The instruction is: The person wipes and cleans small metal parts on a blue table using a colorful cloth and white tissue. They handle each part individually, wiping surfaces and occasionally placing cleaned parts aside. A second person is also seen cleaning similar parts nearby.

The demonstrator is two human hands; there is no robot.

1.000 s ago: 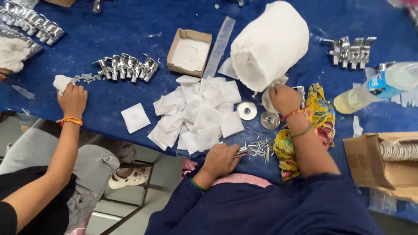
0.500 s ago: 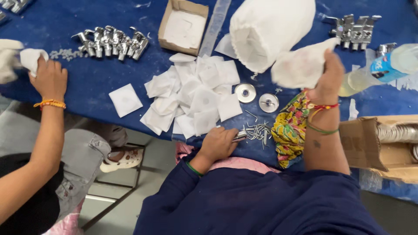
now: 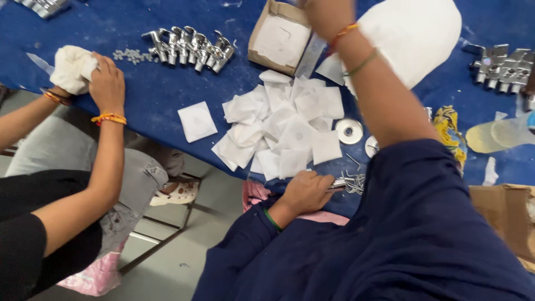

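Observation:
My left hand [image 3: 305, 192] rests at the near edge of the blue table [image 3: 139, 95], closed on a small metal part [image 3: 337, 184] beside a heap of thin metal pins [image 3: 353, 181]. My right hand [image 3: 325, 15] is raised at the top of the view, over the open cardboard box [image 3: 278, 39] and in front of the big white bag [image 3: 418, 36]. Its fingers are cut off by the frame edge. A pile of white square pouches [image 3: 284, 131] lies between my arms, and a round metal disc [image 3: 349, 131] lies just right of the pile.
A co-worker at the left holds a white cloth [image 3: 71, 68] with both hands [image 3: 107, 83]. Rows of chrome taps stand at the back left [image 3: 189, 47] and the far right [image 3: 499, 64]. A plastic bottle [image 3: 496, 134], yellow patterned cloth [image 3: 448, 131] and brown carton [image 3: 501, 217] are at the right.
My right hand lifted a white pouch from beside the discs, then swung up and left across the white bag. My left hand stayed by the pins. The co-worker's hands moved onto the cloth.

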